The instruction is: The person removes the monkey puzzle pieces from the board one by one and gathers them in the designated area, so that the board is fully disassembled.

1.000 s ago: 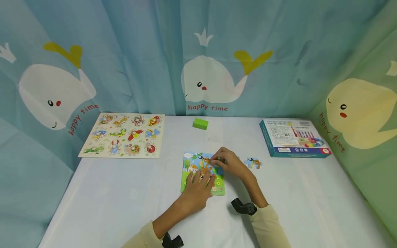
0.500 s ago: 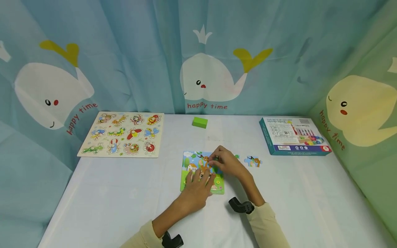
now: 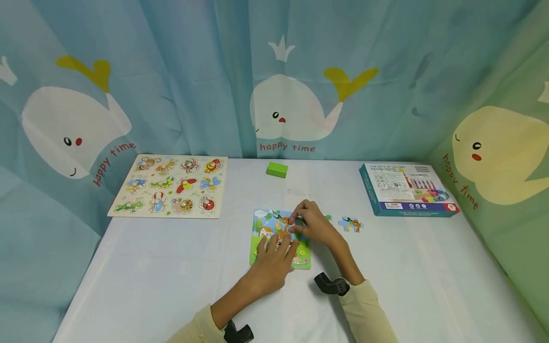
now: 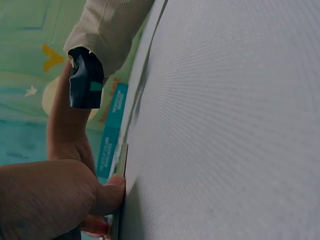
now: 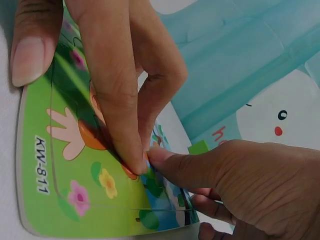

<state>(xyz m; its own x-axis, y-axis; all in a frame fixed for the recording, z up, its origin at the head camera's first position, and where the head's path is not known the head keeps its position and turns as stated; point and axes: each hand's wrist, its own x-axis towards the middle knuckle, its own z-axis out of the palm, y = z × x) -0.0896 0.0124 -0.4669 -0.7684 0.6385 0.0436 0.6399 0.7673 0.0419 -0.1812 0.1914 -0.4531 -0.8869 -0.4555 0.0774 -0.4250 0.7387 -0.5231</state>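
Observation:
A small jigsaw puzzle board [image 3: 260, 250] with a deer, a house and flowers lies in front of me; "KW-811" shows on its green border in the right wrist view. My left hand [image 3: 270, 269] rests on its lower part, fingers spread and thumb at the near edge. At the upper right of the picture, my right hand [image 3: 316, 224] pinches a puzzle piece low over the board, thumb and index finger curled together; the fingers mostly hide the piece. In the right wrist view, the right thumb [image 5: 170, 162] meets the left fingertips at the picture's middle.
To the right lies a loose puzzle piece [image 3: 350, 224]; another piece [image 3: 328, 217] peeks out behind the right hand. Farther back are a green block [image 3: 277, 170], a wooden insect puzzle [image 3: 167, 190] at left and a teal-edged box [image 3: 407, 190] at right. A whale-print curtain [image 3: 206, 85] stands behind.
My right hand and wrist have shifted slightly left, its fingers still at the same part of the board. The left hand stays in place.

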